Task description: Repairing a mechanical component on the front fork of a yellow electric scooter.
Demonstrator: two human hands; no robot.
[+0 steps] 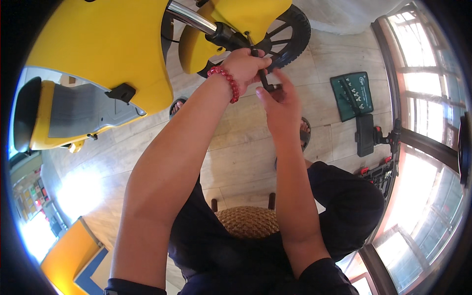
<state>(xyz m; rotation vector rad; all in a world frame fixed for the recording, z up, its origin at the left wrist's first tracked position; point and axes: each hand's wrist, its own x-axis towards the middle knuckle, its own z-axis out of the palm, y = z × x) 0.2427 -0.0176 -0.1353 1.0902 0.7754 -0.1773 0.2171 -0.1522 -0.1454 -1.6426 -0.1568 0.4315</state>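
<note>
A yellow scooter stands in front of me, its chrome handlebar ending in a black grip. My left hand, with a red bead bracelet on the wrist, is closed around the black part at the end of that handlebar. My right hand sits just below and to the right, its fingers pinching a small black angled tool that points up into the handlebar fitting. The tool's tip is hidden behind my left hand. The black front wheel lies behind both hands.
A green tool pouch lies open on the pale wood floor at the right, with a black case and a red-and-black tool set near the window. I sit on a woven stool. The scooter seat is at left.
</note>
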